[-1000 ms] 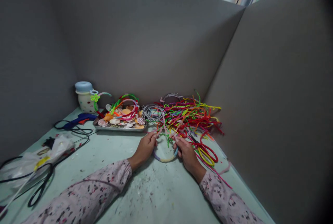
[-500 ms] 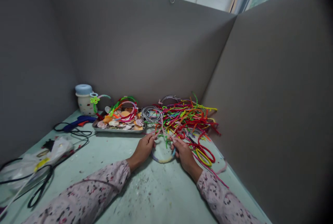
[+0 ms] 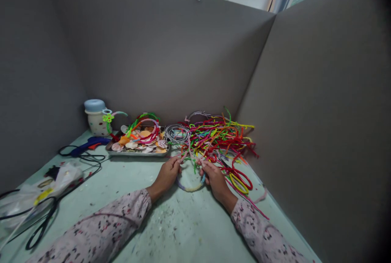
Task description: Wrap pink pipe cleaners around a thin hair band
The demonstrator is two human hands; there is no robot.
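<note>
Between my two hands is a hoop-like band [image 3: 191, 190] wrapped in pastel fuzzy wire, blue, cream and lilac, its curve toward me. My left hand [image 3: 166, 175] is closed on its left side, thumb and fingers pinched together. On the opposite side my right hand [image 3: 216, 179] pinches it the same way. Pale pink pipe cleaner [image 3: 190, 147] rises from between the fingers; its exact winding is too small to make out. Just beyond the hands lies a heap of coloured pipe cleaners [image 3: 218, 134].
Scissors [image 3: 240, 183] with yellow and red handles lie right of my right hand. A metal tray [image 3: 139, 154] of shells stands at the back left, beside coiled grey wire [image 3: 177, 133]. Farther left are a jar [image 3: 97, 122], a blue glue gun [image 3: 87, 145] and a plastic bag [image 3: 65, 175]. Grey partitions surround the table.
The view has shifted slightly, so the left-hand objects sit a little farther left. Both hands keep their hold on the band, with almost no visible movement.
</note>
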